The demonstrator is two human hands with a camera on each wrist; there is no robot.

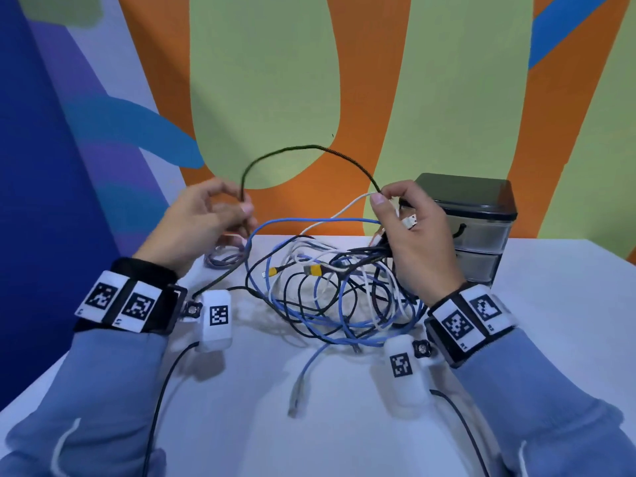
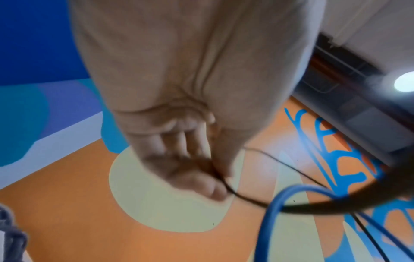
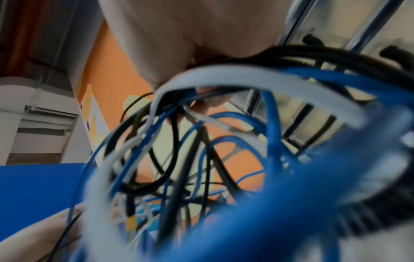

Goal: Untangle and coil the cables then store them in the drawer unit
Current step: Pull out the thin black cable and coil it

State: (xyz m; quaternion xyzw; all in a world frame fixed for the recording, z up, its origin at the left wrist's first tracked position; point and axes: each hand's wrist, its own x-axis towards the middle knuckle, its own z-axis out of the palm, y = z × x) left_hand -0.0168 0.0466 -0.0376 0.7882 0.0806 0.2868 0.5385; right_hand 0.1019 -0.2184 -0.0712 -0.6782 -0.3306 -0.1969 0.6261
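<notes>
i see my left hand [image 1: 203, 222] pinching one end of a black braided cable [image 1: 309, 148] that arches up between both hands. my right hand [image 1: 413, 235] pinches its other end and grips a bundle of cables. the tangle of blue, white and black cables [image 1: 330, 297] lies on the white table [image 1: 550, 339] below them, the drawer unit [image 1: 481, 228] just behind my right hand.

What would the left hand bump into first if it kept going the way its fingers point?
Probably nothing nearby: the left hand, pinching the black braided cable, points toward the painted wall, though depth is unclear.
</notes>
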